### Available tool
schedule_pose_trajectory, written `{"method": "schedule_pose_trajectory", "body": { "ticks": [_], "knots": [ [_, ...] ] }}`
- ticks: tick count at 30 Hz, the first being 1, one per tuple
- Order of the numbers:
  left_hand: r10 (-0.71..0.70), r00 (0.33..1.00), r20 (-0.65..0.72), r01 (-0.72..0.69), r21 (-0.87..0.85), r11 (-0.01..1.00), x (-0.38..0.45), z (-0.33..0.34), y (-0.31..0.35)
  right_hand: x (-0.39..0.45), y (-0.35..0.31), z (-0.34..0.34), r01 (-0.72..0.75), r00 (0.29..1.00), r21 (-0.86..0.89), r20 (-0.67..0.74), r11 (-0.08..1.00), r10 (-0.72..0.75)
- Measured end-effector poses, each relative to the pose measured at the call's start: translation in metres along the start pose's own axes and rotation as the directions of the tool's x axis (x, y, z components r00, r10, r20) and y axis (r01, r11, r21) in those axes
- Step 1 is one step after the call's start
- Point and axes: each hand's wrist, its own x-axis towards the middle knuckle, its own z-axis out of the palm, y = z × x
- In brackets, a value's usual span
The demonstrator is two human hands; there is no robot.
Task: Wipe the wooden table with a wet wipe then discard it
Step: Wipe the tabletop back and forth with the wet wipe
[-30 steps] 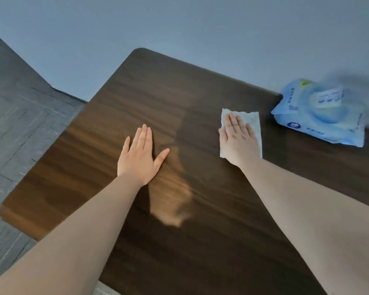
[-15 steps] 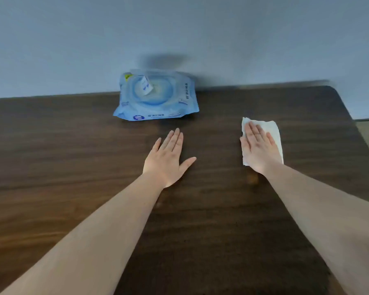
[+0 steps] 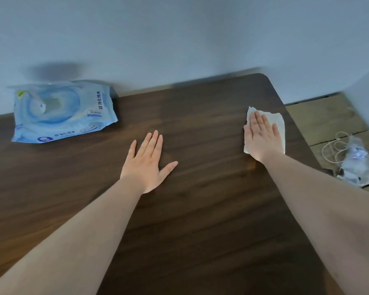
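Hands both flat, palms down, on dark wooden table (image 3: 200, 220). Left hand (image 3: 146, 165) at middle, fingers straight, thumb out wide, holding nothing. Right hand (image 3: 261, 138) at 2 o'clock, fingers spread, pressing white wet wipe (image 3: 278, 122) near table's rounded corner. Wipe thin, crinkly, edges sticking out. Soft shiny blue wipes pack (image 3: 62, 112) at 10 o'clock by wall.

I see both forearms bare to the frame edge, no sleeves, watch or rings. Bare left hand (image 3: 146, 165) and bare right hand (image 3: 262, 137): short, unpainted nails on the fingers (image 3: 156, 139).
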Motion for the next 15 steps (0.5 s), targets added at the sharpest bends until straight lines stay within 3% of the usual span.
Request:
{"method": "schedule_pose_trajectory", "body": {
  "ticks": [6, 9, 15],
  "knots": [
    [0.003, 1.000, -0.001, -0.003, -0.081, 0.997, -0.010, 0.001, 0.003, -0.014, -0.023, 0.004, 0.006, 1.000, 0.040, 0.026, 0.999, -0.007],
    [-0.028, 0.999, -0.032, 0.025, -0.104, 0.994, -0.037, 0.007, -0.018, -0.029, -0.067, 0.010, 0.128, 0.991, 0.009, 0.036, 0.992, -0.129],
    [-0.285, 0.954, -0.092, 0.266, -0.179, 0.947, -0.121, 0.026, -0.123, -0.072, -0.213, 0.028, 0.450, 0.893, -0.027, 0.027, 0.893, -0.449]
  ]
}}
